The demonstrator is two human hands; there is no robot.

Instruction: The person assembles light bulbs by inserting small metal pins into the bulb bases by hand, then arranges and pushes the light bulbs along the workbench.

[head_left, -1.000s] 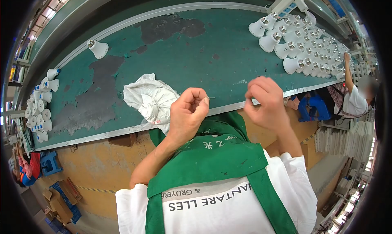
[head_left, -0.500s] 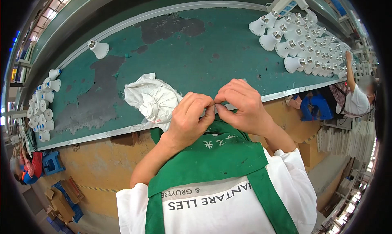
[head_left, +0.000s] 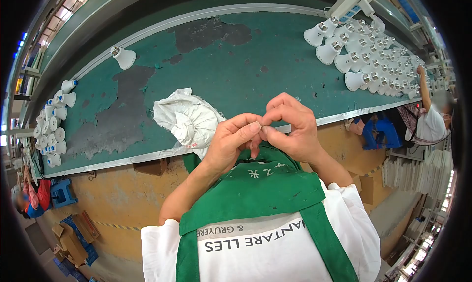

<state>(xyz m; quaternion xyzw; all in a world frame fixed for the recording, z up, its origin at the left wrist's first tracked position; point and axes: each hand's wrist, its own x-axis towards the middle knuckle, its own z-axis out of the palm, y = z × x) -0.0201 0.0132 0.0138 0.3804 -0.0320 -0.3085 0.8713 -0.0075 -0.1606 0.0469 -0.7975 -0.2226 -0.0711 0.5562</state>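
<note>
My left hand (head_left: 233, 139) and my right hand (head_left: 294, 128) meet at the fingertips just over the front edge of the bench. Thumb and index finger are pinched on each hand. Whatever lies between them, if anything, is too small to make out. Left of my left hand, close to its wrist, a white cloth bundle (head_left: 189, 120) with a twisted, gathered knot rests at the bench edge. My green apron (head_left: 255, 193) hangs below both hands.
The green bench (head_left: 216, 70) has dark worn patches. White bulbs with metal bases (head_left: 354, 60) crowd its right end, near a power strip (head_left: 350, 5). A lone bulb (head_left: 124, 58) lies back left; more white bulb parts (head_left: 53, 122) stand far left. People sit at both ends.
My left hand has turned, its fingers loosening and its thumb now lying along the top. Both hands stay together at the fingertips. The view has shifted slightly.
</note>
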